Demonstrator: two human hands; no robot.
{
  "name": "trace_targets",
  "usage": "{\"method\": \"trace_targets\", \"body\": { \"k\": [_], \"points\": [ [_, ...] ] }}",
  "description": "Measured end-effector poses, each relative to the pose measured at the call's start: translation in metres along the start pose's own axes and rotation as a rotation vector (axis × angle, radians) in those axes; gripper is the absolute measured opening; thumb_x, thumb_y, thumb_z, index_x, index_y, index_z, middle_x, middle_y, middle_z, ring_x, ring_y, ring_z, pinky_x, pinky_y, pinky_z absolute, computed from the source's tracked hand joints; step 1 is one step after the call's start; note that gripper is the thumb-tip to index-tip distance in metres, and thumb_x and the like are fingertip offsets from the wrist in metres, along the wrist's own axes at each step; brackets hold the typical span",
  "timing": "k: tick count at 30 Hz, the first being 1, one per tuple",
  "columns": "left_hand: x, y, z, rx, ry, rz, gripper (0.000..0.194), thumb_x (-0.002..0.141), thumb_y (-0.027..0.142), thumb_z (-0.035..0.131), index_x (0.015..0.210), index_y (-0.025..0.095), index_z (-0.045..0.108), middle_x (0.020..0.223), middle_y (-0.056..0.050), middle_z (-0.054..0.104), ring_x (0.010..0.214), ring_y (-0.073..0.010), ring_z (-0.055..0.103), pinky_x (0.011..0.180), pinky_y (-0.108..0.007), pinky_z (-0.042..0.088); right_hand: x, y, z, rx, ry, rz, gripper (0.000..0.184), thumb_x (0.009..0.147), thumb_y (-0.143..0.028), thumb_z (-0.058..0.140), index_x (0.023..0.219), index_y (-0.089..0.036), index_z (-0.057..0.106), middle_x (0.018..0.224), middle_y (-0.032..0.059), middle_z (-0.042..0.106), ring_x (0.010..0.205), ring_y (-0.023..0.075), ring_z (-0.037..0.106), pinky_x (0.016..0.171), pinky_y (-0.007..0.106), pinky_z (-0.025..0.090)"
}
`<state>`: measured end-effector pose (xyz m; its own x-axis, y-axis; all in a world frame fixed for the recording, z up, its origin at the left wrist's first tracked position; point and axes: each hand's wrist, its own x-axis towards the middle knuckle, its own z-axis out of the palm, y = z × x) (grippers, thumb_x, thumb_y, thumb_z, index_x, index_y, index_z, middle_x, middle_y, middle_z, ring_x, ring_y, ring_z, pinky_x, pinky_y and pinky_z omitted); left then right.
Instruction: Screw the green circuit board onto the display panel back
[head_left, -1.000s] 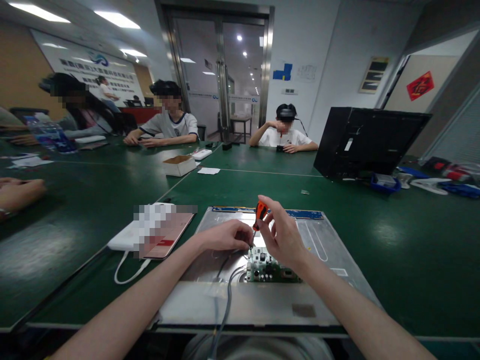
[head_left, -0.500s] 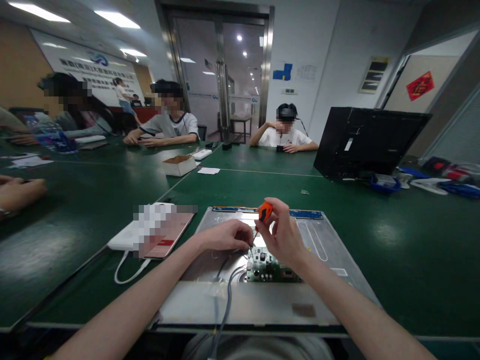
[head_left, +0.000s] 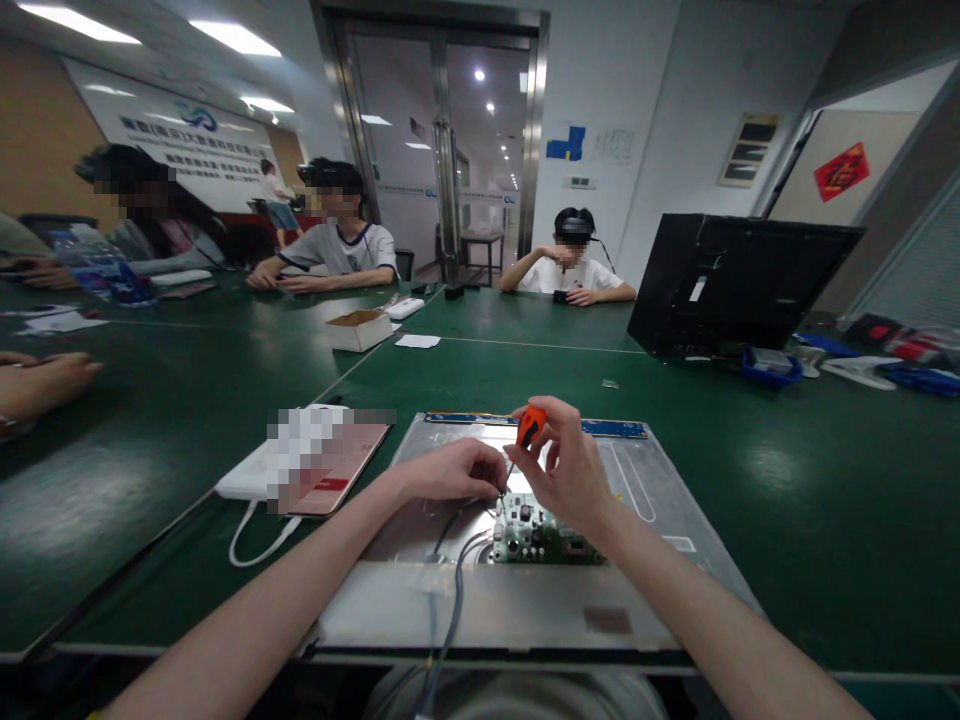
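My right hand (head_left: 571,468) is closed around the orange and black handle of a screwdriver (head_left: 530,428). The tool tilts, its thin shaft running down to the upper left corner of a green circuit board (head_left: 536,530). Right beside that tip, my left hand (head_left: 461,470) has its fingers pinched together; what sits between them, if anything, is too small to make out. Beneath both hands lies a flat silver metal panel (head_left: 637,560), with a blue strip (head_left: 615,428) along its far edge. Dark cables (head_left: 456,600) run from the board's left side over the near edge.
Left of the panel lie a white power bank (head_left: 244,478) and a phone (head_left: 337,475), joined by a white cable (head_left: 244,555). Beyond stand an open box (head_left: 358,332) and a black monitor (head_left: 739,285). Several people sit around the green table (head_left: 825,480); one person's hand (head_left: 49,385) rests at left.
The screwdriver's handle has turned slightly in my right hand, whose fingers shifted a little. My left hand stays in place. A person far back has moved right.
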<state>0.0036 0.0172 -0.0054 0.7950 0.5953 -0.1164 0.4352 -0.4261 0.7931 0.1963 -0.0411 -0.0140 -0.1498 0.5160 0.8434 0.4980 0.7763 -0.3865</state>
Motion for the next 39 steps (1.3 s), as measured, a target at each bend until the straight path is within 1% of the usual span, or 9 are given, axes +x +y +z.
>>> {"method": "trace_targets", "body": {
  "k": [5,10,13,19,23,26,32,36,39],
  "points": [
    [0.0000,0.0006,-0.0003,0.005,-0.001,-0.004,0.004,0.075,0.019,0.066,0.076,0.016,0.064,0.067,0.003,0.058,0.063,-0.0133,0.052,0.062,-0.024,0.041,-0.0003,0.0001,0.0010,0.011,0.029,0.004,0.038,0.100,-0.030,0.057,0.131,-0.026,0.034,0.084,-0.0013,0.066,0.056,0.0125,0.062,0.044,0.019,0.041],
    [-0.0006,-0.0004,0.0001,-0.001,0.010,0.005,0.004,0.074,0.018,0.067,0.075,0.017,0.063,0.066,0.003,0.059,0.064,-0.0137,0.053,0.063,-0.024,0.042,0.0034,-0.0028,-0.0033,-0.018,-0.016,-0.053,0.036,0.103,-0.025,0.051,0.138,-0.025,0.042,0.107,0.0069,0.066,0.058,0.0096,0.060,0.046,0.021,0.045],
    [-0.0007,-0.0016,0.0007,0.003,0.010,0.008,0.004,0.075,0.020,0.067,0.075,0.017,0.064,0.065,0.003,0.059,0.063,-0.0138,0.053,0.063,-0.025,0.041,0.0053,-0.0041,-0.0059,-0.032,-0.049,-0.060,0.040,0.104,-0.022,0.047,0.143,-0.027,0.044,0.113,0.0082,0.064,0.061,0.0105,0.059,0.047,0.022,0.047],
    [0.0006,-0.0023,0.0012,-0.027,-0.012,0.012,0.009,0.077,0.025,0.068,0.076,0.017,0.063,0.064,0.003,0.059,0.062,-0.0142,0.054,0.063,-0.025,0.041,0.0057,-0.0045,-0.0068,-0.083,-0.074,-0.089,0.046,0.105,-0.019,0.041,0.150,-0.026,0.038,0.105,0.0069,0.069,0.063,0.0132,0.061,0.055,0.026,0.053],
    [0.0004,-0.0011,0.0003,-0.023,-0.007,0.002,0.009,0.077,0.025,0.068,0.079,0.017,0.064,0.068,0.002,0.060,0.064,-0.0144,0.054,0.063,-0.025,0.042,0.0022,-0.0014,-0.0035,-0.064,-0.042,-0.030,0.045,0.102,-0.026,0.051,0.145,-0.023,0.036,0.079,-0.0022,0.064,0.047,0.0102,0.053,0.045,0.022,0.044],
    [0.0001,-0.0003,0.0000,-0.008,0.003,-0.008,0.010,0.076,0.026,0.069,0.079,0.017,0.065,0.069,0.002,0.060,0.065,-0.0147,0.054,0.063,-0.025,0.041,0.0010,0.0006,-0.0013,-0.079,0.006,-0.009,0.041,0.099,-0.029,0.057,0.136,-0.024,0.039,0.072,-0.0068,0.058,0.046,0.0097,0.051,0.044,0.020,0.039],
    [-0.0015,0.0008,0.0015,-0.004,0.015,0.006,0.014,0.076,0.030,0.069,0.079,0.017,0.065,0.069,0.001,0.061,0.065,-0.0152,0.054,0.063,-0.026,0.042,0.0037,-0.0012,-0.0025,-0.022,-0.001,-0.032,0.037,0.099,-0.023,0.057,0.133,-0.028,0.046,0.106,0.0048,0.062,0.059,0.0094,0.058,0.048,0.021,0.044],
    [-0.0017,0.0009,0.0020,0.015,0.024,0.015,0.014,0.076,0.030,0.068,0.075,0.018,0.063,0.067,0.002,0.059,0.064,-0.0147,0.053,0.063,-0.025,0.041,0.0040,-0.0022,-0.0032,-0.015,-0.039,-0.021,0.045,0.100,-0.017,0.050,0.142,-0.029,0.045,0.116,0.0086,0.064,0.063,0.0113,0.058,0.050,0.024,0.048],
    [-0.0012,0.0001,0.0019,0.021,0.020,0.014,0.014,0.077,0.030,0.068,0.074,0.017,0.063,0.065,0.002,0.059,0.063,-0.0146,0.053,0.062,-0.025,0.041,0.0028,-0.0008,-0.0022,-0.005,-0.036,-0.020,0.046,0.101,-0.019,0.049,0.145,-0.028,0.040,0.120,0.0097,0.066,0.061,0.0106,0.058,0.049,0.023,0.047]
  ]
}}
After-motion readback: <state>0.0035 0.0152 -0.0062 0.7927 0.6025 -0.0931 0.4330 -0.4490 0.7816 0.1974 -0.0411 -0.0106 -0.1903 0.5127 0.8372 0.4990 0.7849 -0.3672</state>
